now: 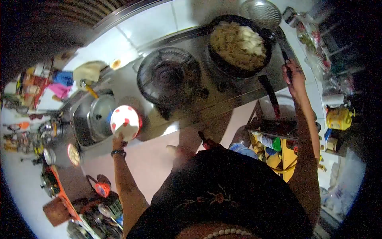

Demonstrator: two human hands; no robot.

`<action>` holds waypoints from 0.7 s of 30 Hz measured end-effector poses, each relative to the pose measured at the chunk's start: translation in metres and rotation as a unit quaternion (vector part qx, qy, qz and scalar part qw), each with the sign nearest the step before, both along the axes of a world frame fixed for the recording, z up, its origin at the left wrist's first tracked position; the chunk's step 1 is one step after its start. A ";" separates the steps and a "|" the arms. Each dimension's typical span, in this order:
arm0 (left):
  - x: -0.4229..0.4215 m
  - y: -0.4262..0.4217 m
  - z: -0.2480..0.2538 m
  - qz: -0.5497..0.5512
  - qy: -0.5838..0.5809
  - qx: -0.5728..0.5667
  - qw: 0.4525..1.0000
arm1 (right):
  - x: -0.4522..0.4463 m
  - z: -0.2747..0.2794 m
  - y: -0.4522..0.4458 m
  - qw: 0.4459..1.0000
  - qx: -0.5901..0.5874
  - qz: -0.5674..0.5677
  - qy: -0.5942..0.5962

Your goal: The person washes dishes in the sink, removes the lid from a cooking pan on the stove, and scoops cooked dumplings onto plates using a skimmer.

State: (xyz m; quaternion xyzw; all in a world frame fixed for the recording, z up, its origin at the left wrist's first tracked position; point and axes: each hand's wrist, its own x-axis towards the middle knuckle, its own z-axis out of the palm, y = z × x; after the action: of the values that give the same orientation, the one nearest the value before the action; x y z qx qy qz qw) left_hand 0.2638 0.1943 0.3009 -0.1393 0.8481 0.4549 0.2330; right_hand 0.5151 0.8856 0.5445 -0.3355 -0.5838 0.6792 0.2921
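Note:
My left hand (pixel 119 144) grips the near rim of a white bowl (pixel 124 115) with red spots, held over the counter beside the sink; its inside looks bare. In my right hand (pixel 294 75) is the dark handle of a metal skimmer (pixel 260 15), its perforated head up at the far right edge of the pan. A black frying pan (pixel 223 71) sits on the right burner, its handle pointing toward me. Brownish food (pixel 230 46) fills it, and a white mass (pixel 252 42) lies on the food's right part.
Left of the pan is a bare gas burner (pixel 167 75). Further left, a sink (pixel 81 123) contains a round lid or pan (pixel 102 111). A yellow bottle (pixel 339 118) stands at the right, and a shelf (pixel 284 155) with bottles is below the counter.

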 end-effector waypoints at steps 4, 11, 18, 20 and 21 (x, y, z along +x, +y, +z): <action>-0.023 -0.044 -0.023 0.019 -0.094 0.032 0.995 | 0.009 -0.027 0.031 0.991 0.094 -0.009 -0.095; -0.023 -0.060 -0.028 -0.203 0.275 -0.144 0.929 | 0.017 -0.052 0.064 0.767 0.587 0.032 -0.258; 0.009 0.025 0.067 -0.116 0.367 -0.379 0.841 | 0.017 -0.107 0.108 0.644 0.621 0.093 -0.436; 0.029 0.065 0.107 -0.116 0.393 -0.371 0.833 | 0.020 -0.133 0.120 0.630 0.676 0.109 -0.367; 0.037 0.081 0.123 -0.117 0.390 -0.394 0.824 | 0.018 -0.138 0.122 0.632 0.681 0.120 -0.349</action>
State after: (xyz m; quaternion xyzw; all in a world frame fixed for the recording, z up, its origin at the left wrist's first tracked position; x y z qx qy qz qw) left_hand 0.3005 0.2751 0.4243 0.0706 0.9852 0.0676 -0.1405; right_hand 0.5329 1.0079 0.4061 -0.1800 -0.9740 -0.0501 0.1279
